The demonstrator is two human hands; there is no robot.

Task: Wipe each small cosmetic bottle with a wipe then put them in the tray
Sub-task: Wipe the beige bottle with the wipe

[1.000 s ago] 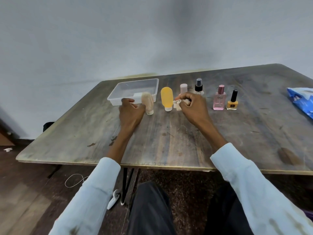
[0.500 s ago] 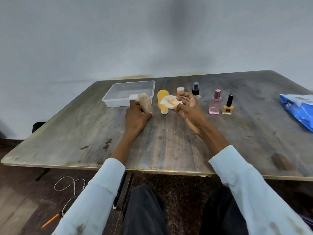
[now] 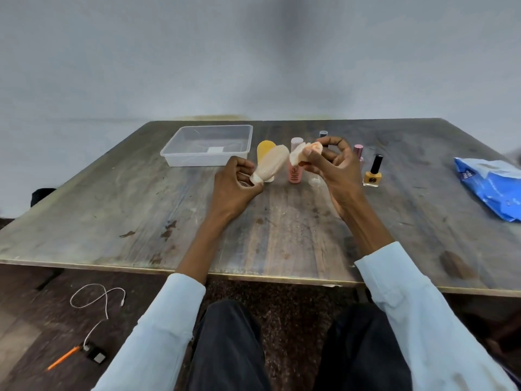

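My left hand pinches the white cap end of a beige squeeze bottle, lifted off the table and tilted up to the right. My right hand holds a crumpled pale wipe against the bottle's upper end. Behind them stand a yellow squeeze bottle, a pink bottle, a spray bottle mostly hidden by my fingers, a pink perfume bottle and a yellow nail polish. The clear plastic tray sits at the back left with no bottles in it.
A blue wipes packet lies at the table's right edge. The wooden table ends close to my knees. On the floor to the left lie a white cable, a small charger and an orange pencil.
My left hand took hold of the beige bottle and lifted it off the table, tilting it. My right hand raised the wipe from the table to the bottle's upper end.
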